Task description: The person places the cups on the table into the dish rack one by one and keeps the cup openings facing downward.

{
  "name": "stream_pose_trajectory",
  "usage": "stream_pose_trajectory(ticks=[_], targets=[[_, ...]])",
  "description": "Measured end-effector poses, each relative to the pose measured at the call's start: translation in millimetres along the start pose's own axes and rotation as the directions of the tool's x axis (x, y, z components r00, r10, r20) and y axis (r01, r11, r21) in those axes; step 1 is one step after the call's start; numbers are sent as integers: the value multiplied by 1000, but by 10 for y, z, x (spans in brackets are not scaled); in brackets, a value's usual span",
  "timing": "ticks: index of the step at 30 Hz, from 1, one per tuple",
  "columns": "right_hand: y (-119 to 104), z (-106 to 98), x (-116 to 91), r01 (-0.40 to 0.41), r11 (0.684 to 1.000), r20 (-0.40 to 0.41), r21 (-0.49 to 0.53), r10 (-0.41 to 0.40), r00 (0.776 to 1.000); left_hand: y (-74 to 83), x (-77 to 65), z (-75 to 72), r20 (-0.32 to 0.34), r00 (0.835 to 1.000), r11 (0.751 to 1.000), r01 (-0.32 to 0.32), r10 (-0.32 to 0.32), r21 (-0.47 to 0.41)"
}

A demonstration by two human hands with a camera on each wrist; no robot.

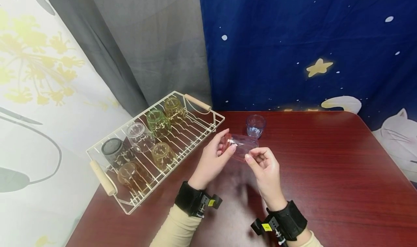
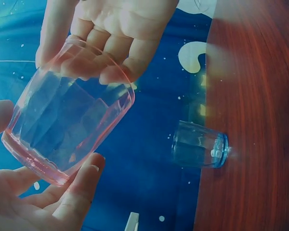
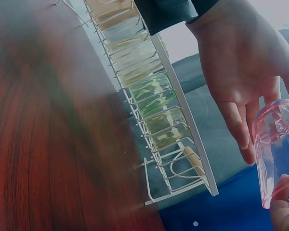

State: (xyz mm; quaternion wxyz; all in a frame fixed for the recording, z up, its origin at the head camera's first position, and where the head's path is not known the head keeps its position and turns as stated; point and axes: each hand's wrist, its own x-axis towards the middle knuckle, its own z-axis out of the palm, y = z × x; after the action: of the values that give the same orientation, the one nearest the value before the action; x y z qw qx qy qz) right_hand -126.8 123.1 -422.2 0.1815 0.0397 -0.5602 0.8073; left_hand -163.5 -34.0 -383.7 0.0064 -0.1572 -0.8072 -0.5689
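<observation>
A pink drinking glass (image 1: 243, 145) lies sideways in the air between both hands, over the table. My left hand (image 1: 212, 160) grips it around the thick base end, thumb on the near side. At the rim end, my right hand (image 1: 268, 171) pinches the wall between thumb and fingers. The left wrist view shows the tinted glass (image 2: 67, 120) from close by, its faceted wall see-through. Just behind it, a blue glass (image 1: 255, 125) stands upright on the table. The right wrist view catches the pink base (image 3: 274, 113) beside the left palm.
To the left, a white wire rack (image 1: 192, 150) with wooden handles holds several upturned glasses, among them a green glass (image 1: 158, 123), a grey glass (image 1: 115, 151) and an amber glass (image 1: 131, 174). The dark red table (image 1: 338, 174) stretches right; a blue curtain (image 1: 293, 40) hangs behind.
</observation>
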Motion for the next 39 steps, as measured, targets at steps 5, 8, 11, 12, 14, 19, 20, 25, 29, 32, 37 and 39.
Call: stream_pose_trajectory(ticks=[5, 8, 11, 12, 14, 19, 20, 25, 29, 32, 37, 39], targets=[[-3, 1, -1, -12, 1000, 13, -10, 12, 1000, 19, 21, -30, -19, 1000, 1000, -17, 16, -6], [-4, 5, -6, -21, 1000, 18, -16, 21, 1000, 37, 33, -56, -21, 999, 999, -36, 36, 1], [2, 6, -7, -32, 999, 17, -26, 33, 999, 64, 49, -81, -21, 997, 997, -67, 68, 29], [6, 5, -7, -35, 999, 18, -30, 35, 999, 75, 57, -90, -21, 997, 996, -78, 79, 44], [15, 2, -7, -36, 999, 25, -33, 37, 999, 99, 66, -108, -21, 994, 992, -104, 106, 77], [45, -14, -1, -31, 998, 64, -51, 34, 997, 147, 77, -154, -17, 988, 975, -151, 155, 162], [53, -16, 0, -32, 998, 71, -57, 36, 997, 156, 78, -164, -18, 987, 971, -156, 162, 179], [65, -13, 4, -50, 995, 93, -91, 59, 994, 180, 85, -207, -24, 978, 952, -195, 207, 237], [55, -3, 13, -67, 989, 113, -132, 83, 990, 198, 81, -243, -36, 973, 939, -211, 229, 273], [53, 1, 32, -76, 982, 120, -170, 97, 988, 211, 81, -275, -57, 967, 929, -221, 248, 295], [41, -11, 105, -94, 977, 111, -193, 116, 987, 204, 122, -349, -99, 951, 918, -249, 291, 310], [23, -25, 151, -104, 974, 108, -200, 127, 986, 196, 136, -391, -119, 946, 914, -252, 302, 318]])
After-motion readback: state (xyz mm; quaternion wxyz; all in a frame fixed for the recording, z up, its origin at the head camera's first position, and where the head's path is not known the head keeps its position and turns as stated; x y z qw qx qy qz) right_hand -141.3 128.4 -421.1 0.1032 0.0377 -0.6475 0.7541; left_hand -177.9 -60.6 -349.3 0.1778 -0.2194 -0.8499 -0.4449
